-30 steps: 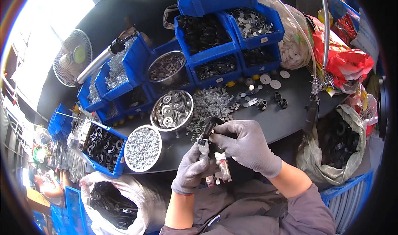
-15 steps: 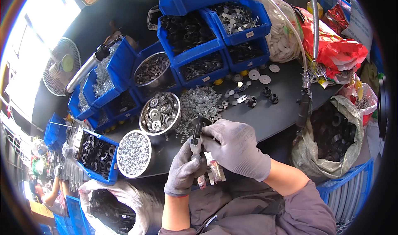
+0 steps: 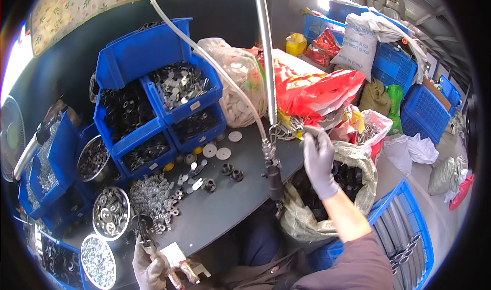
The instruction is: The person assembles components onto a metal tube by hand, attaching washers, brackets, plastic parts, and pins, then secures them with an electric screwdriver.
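Observation:
My left hand [image 3: 148, 269], in a grey glove, is closed around a black rounded part with a fork-like body [image 3: 144, 229] at the lower left, above the table edge. Just right of that hand is a metal fixture with wrapped, reddish ends [image 3: 183, 274]; its lower portion is cut off. My right hand [image 3: 320, 162], also gloved, is raised at the right over a woven sack [image 3: 368, 175] of black parts. Its fingers look apart and lie close to a bunch of metal wire pieces [image 3: 292, 126]. I see nothing between them.
Stacked blue bins [image 3: 134, 145] of small parts stand at the back left. Metal bowls [image 3: 128, 227] hold washers beside a heap of loose clear-grey pieces [image 3: 151, 195]. A hanging air tool [image 3: 274, 180] comes down between my hands. A blue crate [image 3: 427, 262] of tubes sits at the right.
My view has swung to the right. My right hand has left the black part and moved far right, over by the sack. My left hand still holds the part.

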Motion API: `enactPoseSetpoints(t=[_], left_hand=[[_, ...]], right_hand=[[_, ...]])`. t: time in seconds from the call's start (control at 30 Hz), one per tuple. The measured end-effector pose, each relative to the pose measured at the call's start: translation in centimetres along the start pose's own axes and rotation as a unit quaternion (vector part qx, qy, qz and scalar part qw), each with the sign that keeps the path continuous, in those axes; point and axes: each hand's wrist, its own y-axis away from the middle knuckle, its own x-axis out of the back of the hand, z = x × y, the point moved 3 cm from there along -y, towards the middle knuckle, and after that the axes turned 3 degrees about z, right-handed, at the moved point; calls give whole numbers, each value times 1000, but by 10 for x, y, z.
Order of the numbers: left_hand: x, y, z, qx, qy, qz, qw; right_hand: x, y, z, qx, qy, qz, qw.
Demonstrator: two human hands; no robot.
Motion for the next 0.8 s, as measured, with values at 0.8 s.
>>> enactPoseSetpoints(t=[0.8], left_hand=[[-87,-25,-20,98,-101,-92,986]], right_hand=[[-14,-295,253,-118,592,-271,750]])
